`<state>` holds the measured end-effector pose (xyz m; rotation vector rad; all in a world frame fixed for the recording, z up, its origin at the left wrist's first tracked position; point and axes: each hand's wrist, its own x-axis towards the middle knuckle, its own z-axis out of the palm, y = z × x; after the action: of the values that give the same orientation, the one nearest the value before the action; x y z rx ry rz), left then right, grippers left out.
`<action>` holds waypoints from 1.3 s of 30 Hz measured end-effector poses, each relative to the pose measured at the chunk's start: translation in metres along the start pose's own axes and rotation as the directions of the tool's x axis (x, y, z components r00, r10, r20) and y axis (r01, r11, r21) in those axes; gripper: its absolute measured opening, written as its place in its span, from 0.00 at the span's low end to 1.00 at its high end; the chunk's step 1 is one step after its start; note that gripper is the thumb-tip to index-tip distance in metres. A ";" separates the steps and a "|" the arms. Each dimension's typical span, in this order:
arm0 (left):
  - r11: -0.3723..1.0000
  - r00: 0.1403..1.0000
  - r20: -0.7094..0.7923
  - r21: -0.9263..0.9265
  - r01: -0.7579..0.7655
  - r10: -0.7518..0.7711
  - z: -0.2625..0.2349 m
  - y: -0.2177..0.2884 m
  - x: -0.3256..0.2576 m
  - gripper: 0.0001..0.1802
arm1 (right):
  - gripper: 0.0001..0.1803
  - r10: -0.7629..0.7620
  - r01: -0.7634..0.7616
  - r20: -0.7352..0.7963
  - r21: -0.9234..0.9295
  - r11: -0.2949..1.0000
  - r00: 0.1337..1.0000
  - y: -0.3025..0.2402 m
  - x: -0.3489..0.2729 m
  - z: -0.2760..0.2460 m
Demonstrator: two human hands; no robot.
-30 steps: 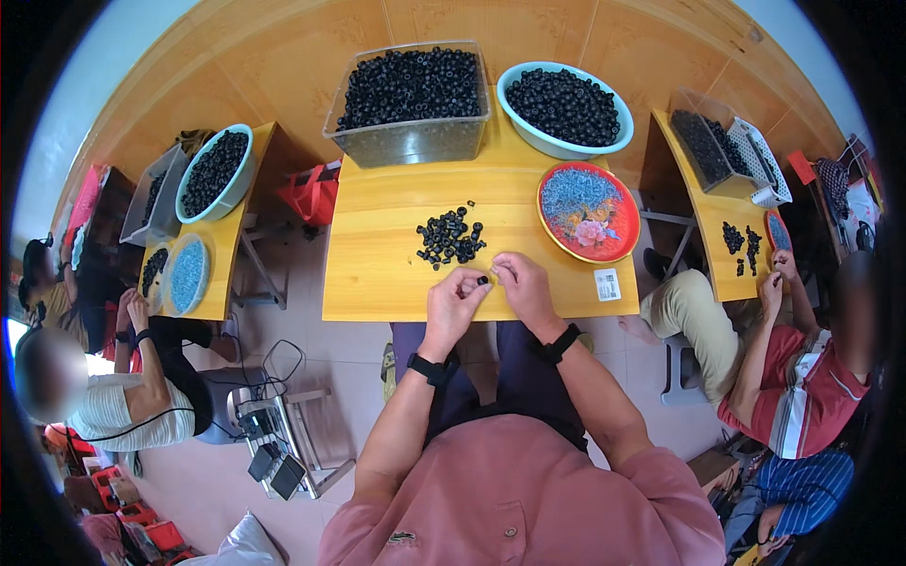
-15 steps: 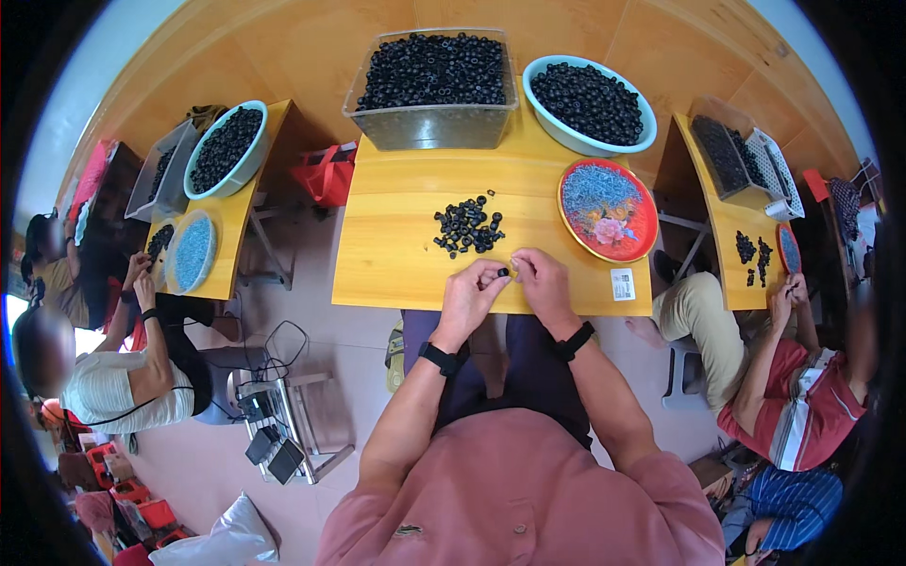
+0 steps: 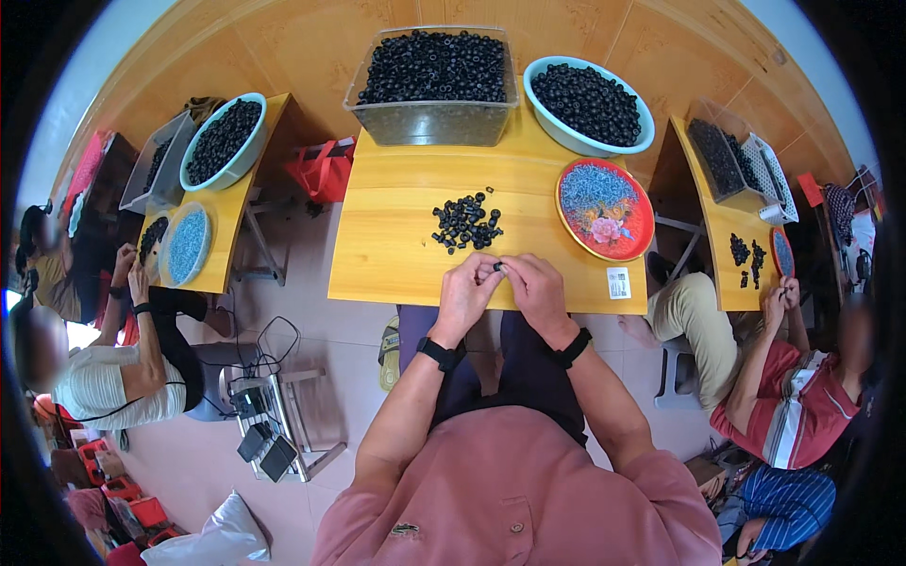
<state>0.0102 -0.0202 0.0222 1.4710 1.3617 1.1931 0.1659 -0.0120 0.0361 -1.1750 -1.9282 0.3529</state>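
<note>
Over the front edge of the yellow table (image 3: 396, 203), my two hands meet fingertip to fingertip. Between thumb and forefinger, my left hand (image 3: 462, 297) pinches a small black ring-shaped part (image 3: 498, 267). The closed fingers of my right hand (image 3: 536, 294) press up against that part; whatever is in them is hidden. Just beyond lies a loose pile of similar black parts (image 3: 464, 224). To the right sits a red flowered tray (image 3: 645, 231) bearing many small bluish, pin-like pieces (image 3: 596, 185).
A clear plastic bin (image 3: 429, 127) and a light-blue basin (image 3: 590, 146), both full of black parts, stand at the table's back. A white label (image 3: 618, 283) lies near the right corner. Other people work at side tables (image 3: 243, 217) left and right. A wheelless metal stool frame (image 3: 297, 424) stands left.
My right hand has moved left, bringing its fingertips against the black part in my left hand. The left hand has shifted slightly up and left.
</note>
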 end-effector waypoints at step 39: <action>0.817 0.991 0.095 -0.562 0.129 -0.091 -0.005 -0.018 0.008 0.11 | 0.09 0.191 -0.204 0.221 0.040 0.978 0.957 0.031 0.050 -0.007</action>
<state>0.0009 -0.0106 0.0069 0.9760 0.9141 1.3168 0.1791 0.0452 0.0468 -1.3375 -1.9709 0.6678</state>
